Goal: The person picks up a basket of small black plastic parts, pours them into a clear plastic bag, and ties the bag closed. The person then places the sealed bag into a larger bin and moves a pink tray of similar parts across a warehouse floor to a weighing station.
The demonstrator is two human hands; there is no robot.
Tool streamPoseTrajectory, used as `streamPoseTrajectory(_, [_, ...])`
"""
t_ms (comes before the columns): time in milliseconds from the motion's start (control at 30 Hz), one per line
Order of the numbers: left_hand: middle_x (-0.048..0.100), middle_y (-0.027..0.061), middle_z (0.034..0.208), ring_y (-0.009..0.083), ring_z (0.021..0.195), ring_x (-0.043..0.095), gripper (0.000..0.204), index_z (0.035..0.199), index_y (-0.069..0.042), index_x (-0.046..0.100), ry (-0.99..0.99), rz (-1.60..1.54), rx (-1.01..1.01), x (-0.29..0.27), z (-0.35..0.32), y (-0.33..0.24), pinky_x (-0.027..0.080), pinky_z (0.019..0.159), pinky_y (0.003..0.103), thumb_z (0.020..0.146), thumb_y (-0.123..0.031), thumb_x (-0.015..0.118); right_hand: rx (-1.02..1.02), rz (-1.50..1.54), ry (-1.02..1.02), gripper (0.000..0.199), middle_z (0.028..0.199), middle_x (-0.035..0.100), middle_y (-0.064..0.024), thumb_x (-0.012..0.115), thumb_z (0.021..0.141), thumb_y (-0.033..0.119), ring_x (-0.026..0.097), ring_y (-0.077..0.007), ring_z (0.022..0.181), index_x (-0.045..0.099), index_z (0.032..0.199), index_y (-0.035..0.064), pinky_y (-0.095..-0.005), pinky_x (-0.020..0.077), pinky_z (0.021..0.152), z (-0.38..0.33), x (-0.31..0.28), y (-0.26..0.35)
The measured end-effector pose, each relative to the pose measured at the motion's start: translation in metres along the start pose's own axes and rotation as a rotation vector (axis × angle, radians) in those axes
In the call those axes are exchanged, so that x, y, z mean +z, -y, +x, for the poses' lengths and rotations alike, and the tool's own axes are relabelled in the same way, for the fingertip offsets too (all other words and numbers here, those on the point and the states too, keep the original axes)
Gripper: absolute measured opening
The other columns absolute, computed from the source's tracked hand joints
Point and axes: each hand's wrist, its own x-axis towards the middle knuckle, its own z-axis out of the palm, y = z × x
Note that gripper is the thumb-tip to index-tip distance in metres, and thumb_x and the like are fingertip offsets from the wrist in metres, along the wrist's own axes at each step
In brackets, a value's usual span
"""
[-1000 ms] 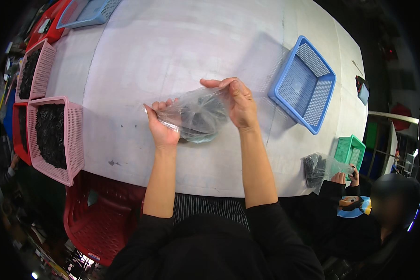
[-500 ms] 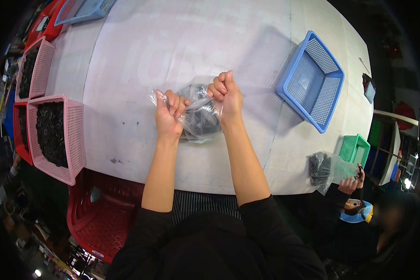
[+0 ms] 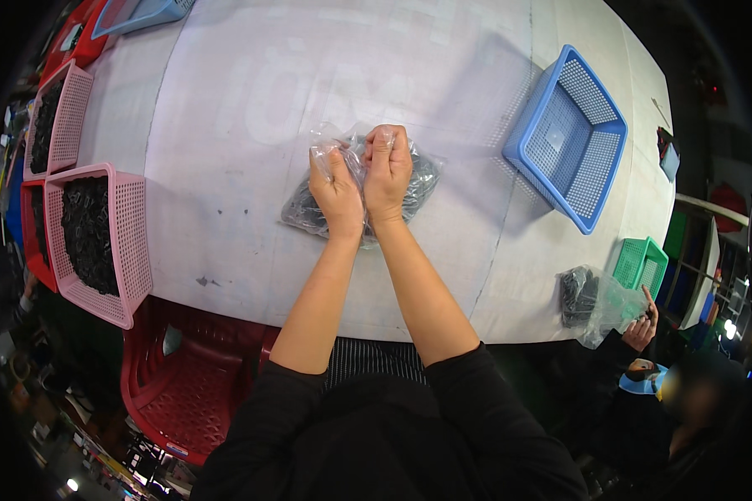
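A clear plastic bag (image 3: 422,185) filled with small dark parts rests on the white table in front of me. My left hand (image 3: 336,188) is closed on the gathered plastic at the bag's top. Close beside it, my right hand (image 3: 387,171) grips the plastic in a fist. Both hands sit over the middle of the bag, the wrists nearly touching, and the dark contents bulge out on either side. What lies directly under the hands is hidden.
Blue basket (image 3: 572,138) stands at right; a small green basket (image 3: 641,265) lies beyond a co-worker's filled bag (image 3: 578,296) and hand (image 3: 641,330). Pink baskets (image 3: 129,242) of black parts line the left edge. A red chair (image 3: 188,401) stands below the table.
My hands have come together, the left one moving right. The bag now lies flatter and wider beneath them. At right, the co-worker's hand has shifted on the other bag.
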Motion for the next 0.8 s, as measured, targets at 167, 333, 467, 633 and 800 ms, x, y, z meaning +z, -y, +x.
streamPoseTrajectory(167, [0.048, 0.001, 0.064, 0.0133, 0.06, 0.05, 0.037, 0.076, -0.007, 0.052, -0.147, -0.915, -0.481, -0.016, 0.01, -0.024, 0.046, 0.07, 0.029, 0.099, -0.034, 0.043, 0.282, 0.71, -0.188, 0.028, 0.065, 0.044, -0.0003, 0.041, 0.099, 0.032, 0.044, -0.011, 0.057, 0.047, 0.085, 0.0085, -0.0288, 0.0414, 0.057, -0.002, -0.022, 0.015])
streamPoseTrajectory(333, [0.035, -0.0054, 0.052, 0.0052, 0.042, 0.032, 0.042, 0.066, -0.013, 0.039, 0.934, -1.206, -0.68, -0.066, 0.037, 0.013, 0.038, 0.049, 0.023, 0.097, -0.041, 0.044, 0.567, 0.8, 0.291, 0.032, 0.061, 0.041, 0.0024, 0.046, 0.096, 0.037, 0.038, -0.01, 0.052, 0.052, 0.09, 0.0065, -0.0246, 0.0395, 0.056, 0.0, -0.05, 0.025])
streamPoseTrajectory(467, [0.037, -0.0052, 0.057, 0.0043, 0.043, 0.029, 0.036, 0.078, -0.007, 0.05, 1.212, -0.368, -0.801, -0.057, 0.058, -0.033, 0.032, 0.041, 0.023, 0.097, -0.038, 0.044, 0.482, 0.058, 0.508, 0.029, 0.058, 0.049, 0.0029, 0.062, 0.088, 0.032, 0.039, -0.007, 0.049, 0.061, 0.087, 0.0037, -0.0208, 0.0353, 0.05, 0.008, -0.032, 0.064])
streamPoseTrajectory(633, [0.051, -0.0005, 0.071, 0.0111, 0.059, 0.046, 0.032, 0.1, 0.003, 0.056, 1.088, -0.192, -0.434, -0.051, 0.048, -0.036, 0.042, 0.057, 0.026, 0.095, -0.028, 0.048, 0.521, 0.144, 0.25, 0.019, 0.065, 0.06, 0.001, 0.07, 0.082, 0.024, 0.044, -0.003, 0.053, 0.066, 0.078, 0.0052, -0.0187, 0.036, 0.05, 0.01, -0.028, 0.062])
streamPoseTrajectory(800, [0.06, 0.006, 0.079, 0.019, 0.083, 0.057, 0.029, 0.104, 0.004, 0.056, 0.481, 0.281, 0.29, -0.04, 0.002, -0.026, 0.044, 0.076, 0.031, 0.097, -0.02, 0.042, 0.283, 0.019, 0.147, 0.023, 0.068, 0.051, 0.0027, 0.066, 0.086, 0.024, 0.046, -0.0069, 0.057, 0.061, 0.092, 0.0018, -0.0233, 0.0427, 0.057, 0.002, -0.015, 0.085])
